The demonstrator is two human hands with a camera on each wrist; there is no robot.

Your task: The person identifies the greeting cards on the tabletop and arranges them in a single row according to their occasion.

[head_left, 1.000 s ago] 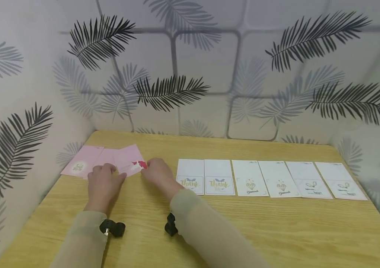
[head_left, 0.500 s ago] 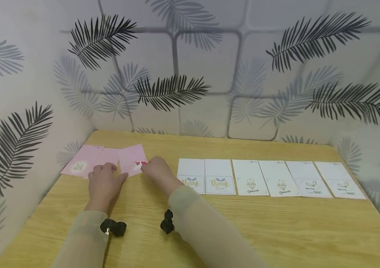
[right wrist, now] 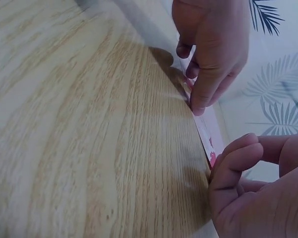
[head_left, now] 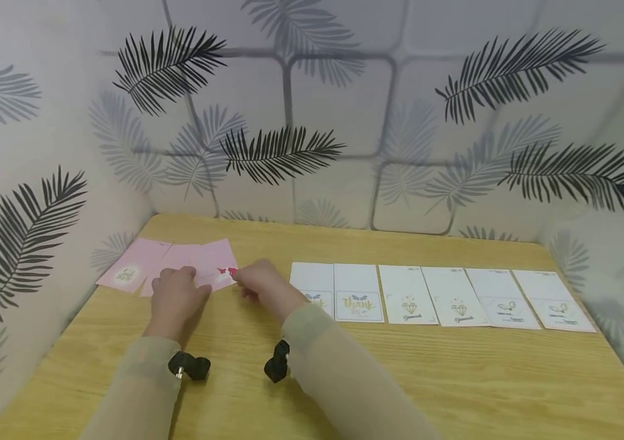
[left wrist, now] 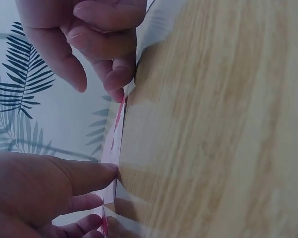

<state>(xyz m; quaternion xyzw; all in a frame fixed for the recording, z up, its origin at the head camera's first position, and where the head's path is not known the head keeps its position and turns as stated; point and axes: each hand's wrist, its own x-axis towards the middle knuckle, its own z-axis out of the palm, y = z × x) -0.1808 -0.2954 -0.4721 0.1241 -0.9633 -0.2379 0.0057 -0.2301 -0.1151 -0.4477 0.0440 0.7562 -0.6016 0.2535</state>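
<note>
In the head view, a pink card with red print (head_left: 216, 253) lies at the right end of an overlapping pink row. My right hand (head_left: 267, 288) pinches its right edge low down, by the red print. Beside its lower left corner is my left hand (head_left: 176, 296), with the thumb pressing the card near its front edge. Its other fingers rest on a second pink card (head_left: 181, 255), partly hidden beneath them. Farther left lies a pink card with gold print (head_left: 143, 252). Both wrist views show the pinched card edge-on, almost flat on the table.
Several white cards (head_left: 407, 281) stand in a row to the right, touching or close together, two of them reading "Thank". My right forearm covers a corner of the nearest one. Leaf-patterned walls (head_left: 334, 195) border the wooden table (head_left: 400, 379) at the back and sides.
The pink card with red print turned straighter and shifted right, then slid slightly back left over the middle pink card. My right hand kept hold; the left hand moved little.
</note>
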